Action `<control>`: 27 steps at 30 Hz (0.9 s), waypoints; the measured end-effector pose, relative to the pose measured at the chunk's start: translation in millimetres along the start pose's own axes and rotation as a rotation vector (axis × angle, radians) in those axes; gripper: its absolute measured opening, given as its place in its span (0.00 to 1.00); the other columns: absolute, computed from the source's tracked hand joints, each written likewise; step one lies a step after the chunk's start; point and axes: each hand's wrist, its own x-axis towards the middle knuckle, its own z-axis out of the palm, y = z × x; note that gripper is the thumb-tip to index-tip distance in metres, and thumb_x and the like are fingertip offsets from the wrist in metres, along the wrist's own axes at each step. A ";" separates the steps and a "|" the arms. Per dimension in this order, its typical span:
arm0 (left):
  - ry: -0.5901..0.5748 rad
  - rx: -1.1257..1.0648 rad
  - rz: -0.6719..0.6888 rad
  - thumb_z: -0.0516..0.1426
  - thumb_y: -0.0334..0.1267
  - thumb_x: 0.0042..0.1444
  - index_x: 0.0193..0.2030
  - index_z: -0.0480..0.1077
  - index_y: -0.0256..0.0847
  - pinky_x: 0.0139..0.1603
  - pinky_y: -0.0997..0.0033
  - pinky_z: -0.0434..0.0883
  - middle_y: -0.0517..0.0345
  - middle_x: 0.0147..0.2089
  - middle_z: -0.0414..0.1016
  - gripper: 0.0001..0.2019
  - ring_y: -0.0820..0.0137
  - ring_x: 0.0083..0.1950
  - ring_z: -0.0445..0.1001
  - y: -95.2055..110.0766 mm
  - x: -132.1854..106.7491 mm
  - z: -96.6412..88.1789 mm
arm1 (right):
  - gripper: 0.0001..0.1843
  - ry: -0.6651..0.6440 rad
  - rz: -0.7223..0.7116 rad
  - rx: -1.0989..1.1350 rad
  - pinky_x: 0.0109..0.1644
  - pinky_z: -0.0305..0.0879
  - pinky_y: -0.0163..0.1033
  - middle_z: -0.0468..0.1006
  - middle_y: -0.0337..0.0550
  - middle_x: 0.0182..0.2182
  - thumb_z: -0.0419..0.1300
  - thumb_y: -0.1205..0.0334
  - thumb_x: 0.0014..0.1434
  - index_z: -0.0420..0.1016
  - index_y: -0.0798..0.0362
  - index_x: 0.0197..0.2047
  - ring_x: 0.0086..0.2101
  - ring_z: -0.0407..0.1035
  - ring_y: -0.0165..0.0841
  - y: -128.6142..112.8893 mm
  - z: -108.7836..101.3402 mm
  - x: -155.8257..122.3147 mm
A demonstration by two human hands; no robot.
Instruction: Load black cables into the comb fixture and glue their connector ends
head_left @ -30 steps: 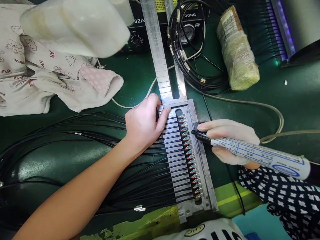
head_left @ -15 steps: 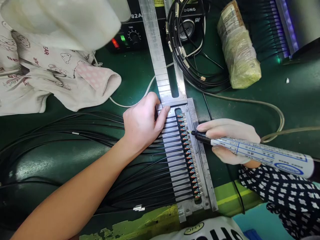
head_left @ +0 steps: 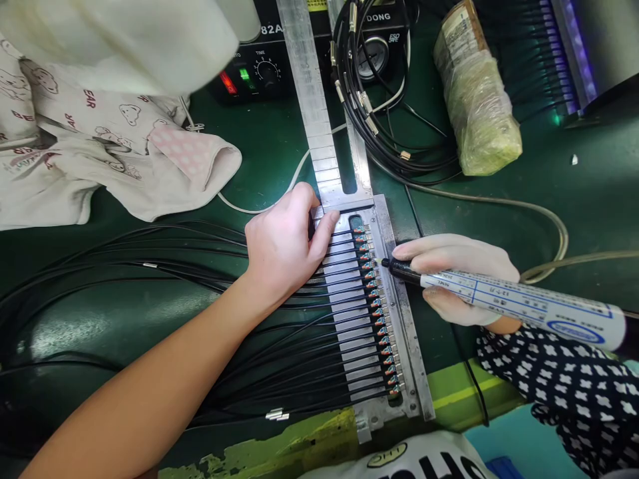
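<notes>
In a closed grip, the gloved right hand (head_left: 464, 258) is holding a labelled syringe (head_left: 519, 299), its needle (head_left: 378, 261) facing the connector row (head_left: 372, 284); the bare left hand (head_left: 284, 246) is clasping the metal fixture (head_left: 394, 319), apparently steadying it. Beneath, black cables (head_left: 294, 372) are crossing the green worktop (head_left: 549, 173); a dial-fronted controller (head_left: 273, 50) is standing behind.

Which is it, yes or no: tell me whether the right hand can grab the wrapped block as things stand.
Probably not: the right hand holds a white pen-like bottle. Between that hand and the wrapped block I see only a pale cable, so freeing the grip should be enough.
</notes>
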 end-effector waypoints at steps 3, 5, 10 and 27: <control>0.001 -0.001 0.001 0.54 0.53 0.66 0.43 0.68 0.42 0.34 0.69 0.61 0.58 0.33 0.71 0.15 0.69 0.34 0.72 0.2 0.0 -0.3 | 0.20 0.002 0.029 0.007 0.48 0.84 0.49 0.83 0.48 0.50 0.69 0.62 0.61 0.77 0.48 0.56 0.46 0.81 0.44 -0.2 0.4 0.2; 0.000 0.003 -0.002 0.54 0.52 0.66 0.43 0.68 0.42 0.34 0.69 0.61 0.58 0.33 0.71 0.15 0.69 0.34 0.72 0.5 0.1 -0.4 | 0.19 0.009 0.036 0.015 0.49 0.84 0.49 0.83 0.48 0.49 0.69 0.62 0.60 0.78 0.48 0.55 0.46 0.81 0.45 -0.2 0.6 0.3; 0.005 0.006 -0.003 0.54 0.53 0.66 0.42 0.68 0.42 0.34 0.69 0.61 0.59 0.32 0.71 0.15 0.69 0.34 0.72 0.5 -0.1 0.4 | 0.21 0.012 0.037 0.006 0.48 0.85 0.51 0.83 0.47 0.49 0.70 0.61 0.60 0.78 0.45 0.56 0.45 0.81 0.47 0.0 0.9 1.3; 0.002 -0.016 -0.005 0.54 0.52 0.66 0.43 0.68 0.43 0.37 0.69 0.63 0.58 0.33 0.71 0.14 0.67 0.36 0.73 -0.1 -0.2 1.5 | 0.18 0.000 -0.004 -0.057 0.48 0.84 0.42 0.84 0.51 0.47 0.69 0.62 0.61 0.78 0.51 0.54 0.45 0.81 0.41 -10.3 0.4 -10.7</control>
